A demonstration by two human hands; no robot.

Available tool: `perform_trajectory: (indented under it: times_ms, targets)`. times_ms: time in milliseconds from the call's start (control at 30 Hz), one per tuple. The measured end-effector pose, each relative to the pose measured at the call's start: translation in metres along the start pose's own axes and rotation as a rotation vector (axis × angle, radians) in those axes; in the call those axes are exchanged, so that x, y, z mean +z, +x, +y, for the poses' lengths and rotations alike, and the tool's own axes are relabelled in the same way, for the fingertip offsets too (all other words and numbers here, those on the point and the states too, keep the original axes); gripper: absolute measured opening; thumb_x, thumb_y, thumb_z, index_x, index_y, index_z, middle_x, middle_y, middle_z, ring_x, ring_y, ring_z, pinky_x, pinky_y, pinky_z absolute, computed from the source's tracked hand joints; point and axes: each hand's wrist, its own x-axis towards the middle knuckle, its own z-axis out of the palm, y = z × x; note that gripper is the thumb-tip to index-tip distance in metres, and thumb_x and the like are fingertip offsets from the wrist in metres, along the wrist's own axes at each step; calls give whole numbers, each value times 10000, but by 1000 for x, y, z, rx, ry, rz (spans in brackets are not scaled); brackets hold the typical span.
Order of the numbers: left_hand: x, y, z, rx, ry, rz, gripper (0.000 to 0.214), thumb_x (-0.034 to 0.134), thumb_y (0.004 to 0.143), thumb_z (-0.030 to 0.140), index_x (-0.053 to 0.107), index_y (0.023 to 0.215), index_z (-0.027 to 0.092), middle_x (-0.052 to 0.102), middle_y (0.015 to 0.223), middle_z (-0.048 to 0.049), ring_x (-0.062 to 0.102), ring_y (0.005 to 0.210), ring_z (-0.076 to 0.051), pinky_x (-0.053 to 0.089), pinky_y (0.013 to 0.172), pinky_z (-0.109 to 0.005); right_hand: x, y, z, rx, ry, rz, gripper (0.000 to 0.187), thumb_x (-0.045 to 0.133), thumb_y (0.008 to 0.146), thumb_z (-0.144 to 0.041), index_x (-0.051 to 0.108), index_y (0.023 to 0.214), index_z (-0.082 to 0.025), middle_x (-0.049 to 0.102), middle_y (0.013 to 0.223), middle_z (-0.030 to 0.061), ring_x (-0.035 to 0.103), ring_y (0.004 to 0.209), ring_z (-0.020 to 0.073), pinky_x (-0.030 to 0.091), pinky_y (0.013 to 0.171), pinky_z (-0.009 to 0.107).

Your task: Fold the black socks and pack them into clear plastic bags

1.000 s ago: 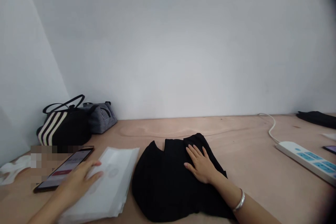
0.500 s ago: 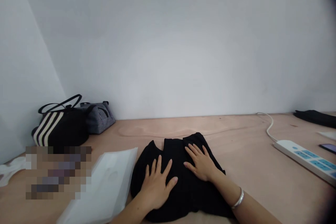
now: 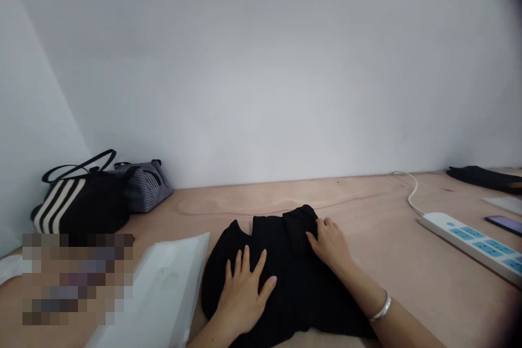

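A black garment (image 3: 281,261), partly folded, lies on the wooden table in front of me; its exact kind is hard to make out. My left hand (image 3: 244,293) rests flat on its left half with the fingers spread. At the garment's upper right edge is my right hand (image 3: 331,243), a silver bangle on its wrist. Its fingers curl over that edge and its thumb presses on the cloth, pinching a folded flap. The fingertips of this hand are partly hidden.
Left of the garment lies a frosted plastic bag (image 3: 163,283). A black bag with white stripes (image 3: 89,201) and a striped pouch (image 3: 147,187) stand by the wall. On the right are a power strip (image 3: 477,242), a phone (image 3: 505,223) and black fabric (image 3: 481,176).
My right hand has slid from lying flat on the cloth to its right edge, where its fingers have curled in. My left hand stays put. The view has shifted slightly right.
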Motion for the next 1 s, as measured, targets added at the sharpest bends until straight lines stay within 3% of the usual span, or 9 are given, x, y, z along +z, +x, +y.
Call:
perform_trajectory:
  times_ms: [133,333,467,600,700,833,933,1000]
  targets:
    - [3,1,5,1,-12,14,603,190,848,606,191,1363,292,171,1430,-144,131,1290,-334,148,1002,-549,1,2,13,102,-34,-29,316,479,809,-379,525,929,-91,577,871,164,588,776,287,408,621,354]
    - [3,2,10,2,-29,10,585,213,853,587,209,1360,295,171,1432,-134,131,1291,-333,147,1004,-547,-2,3,11,106,-46,-22,191,515,772,-276,506,914,-148,585,907,122,563,868,264,386,661,327]
    - [7,4,9,-28,-37,54,676,248,840,587,133,1385,203,171,1429,-150,144,1292,-325,180,1011,-518,-16,6,-7,77,-52,35,162,459,778,-219,498,913,-138,576,922,139,555,881,271,367,714,353]
    - [3,0,5,-59,52,215,723,261,843,548,123,1382,87,151,1428,-164,111,1304,-308,174,1024,-492,-33,9,-44,25,-44,68,186,395,775,-129,475,942,-126,587,855,124,591,754,236,375,679,344]
    - [-6,-4,-3,-50,146,295,739,269,825,583,254,1351,65,217,1405,-183,143,1296,-330,133,1023,-521,-33,3,-79,-59,-3,89,230,401,766,-116,455,985,-158,584,871,94,590,768,222,391,641,318]
    - [-9,-7,-16,-107,163,150,812,219,802,639,368,1288,6,314,1347,-240,226,1264,-365,176,1002,-536,-18,-14,-109,-346,204,32,347,551,716,-273,456,1037,-180,553,981,88,548,877,241,422,683,334]
    - [-6,-7,-20,-122,163,82,816,174,801,649,407,1269,22,312,1349,-231,219,1266,-366,173,1001,-541,-8,-16,-104,-521,405,-53,477,580,710,-421,451,1102,-182,529,1062,86,536,914,211,438,736,306]
    - [-6,-7,-19,-125,165,79,828,154,799,654,396,1274,21,300,1355,-230,207,1270,-365,163,1005,-538,-4,-9,-87,-514,423,-20,375,444,825,-396,453,1129,-175,527,1098,93,520,971,189,419,805,295]
